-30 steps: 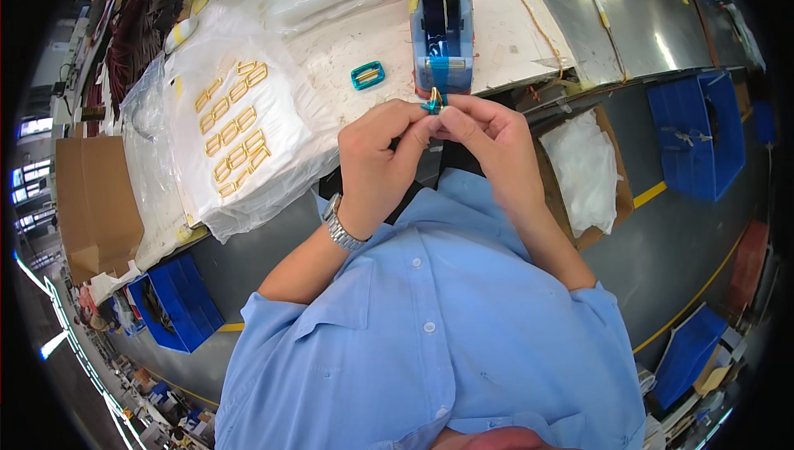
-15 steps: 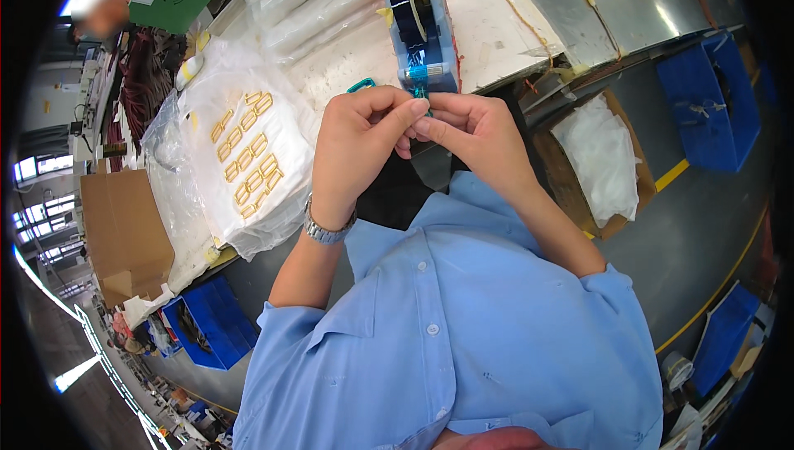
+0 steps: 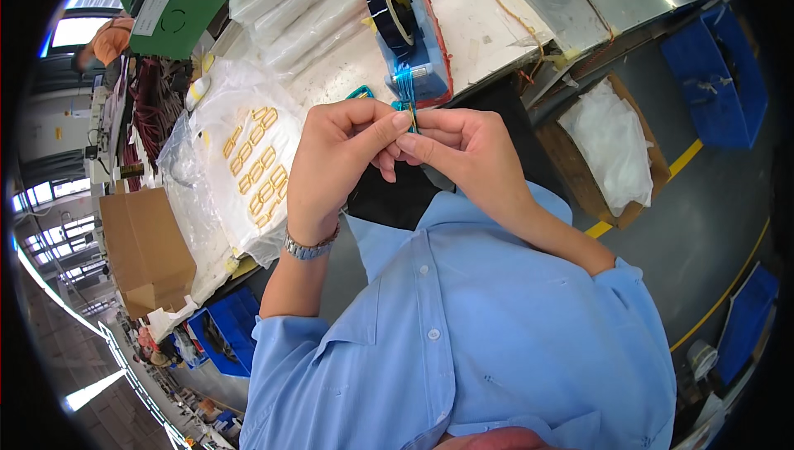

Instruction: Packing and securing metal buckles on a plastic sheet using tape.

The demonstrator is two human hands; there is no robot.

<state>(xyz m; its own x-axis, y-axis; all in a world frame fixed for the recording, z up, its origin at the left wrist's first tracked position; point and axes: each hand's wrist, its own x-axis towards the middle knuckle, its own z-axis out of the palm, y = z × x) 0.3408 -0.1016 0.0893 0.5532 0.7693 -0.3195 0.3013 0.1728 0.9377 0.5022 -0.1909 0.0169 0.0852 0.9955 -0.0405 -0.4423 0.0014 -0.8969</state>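
Observation:
Both hands meet in front of a blue tape dispenser [image 3: 431,65]. A strip of shiny blue tape [image 3: 404,86] stretches from its front edge to my fingertips. My left hand [image 3: 341,148] is closed, thumb and forefinger pinching at the tape's end. My right hand [image 3: 467,146] is closed beside it, thumb against the forefinger. A sliver of a gold piece [image 3: 413,122] shows between the fingertips; the rest is hidden. Several gold rectangular frames [image 3: 258,158] lie in rows on white padding to the left. A small teal tool [image 3: 361,93] lies behind my left hand.
Dark blue and yellow tape rolls [image 3: 389,13] sit in the dispenser. Plastic-wrapped white bundles [image 3: 285,3] lie at the back. Right of me stands a carton [image 3: 647,152] with white sheeting, beyond it a blue bin [image 3: 711,78]. Another carton [image 3: 149,243] stands at the left.
My hands have come slightly left and toward me, and more blue tape now shows between dispenser and fingers. A gold edge has come into sight there. The whole view has shifted a little.

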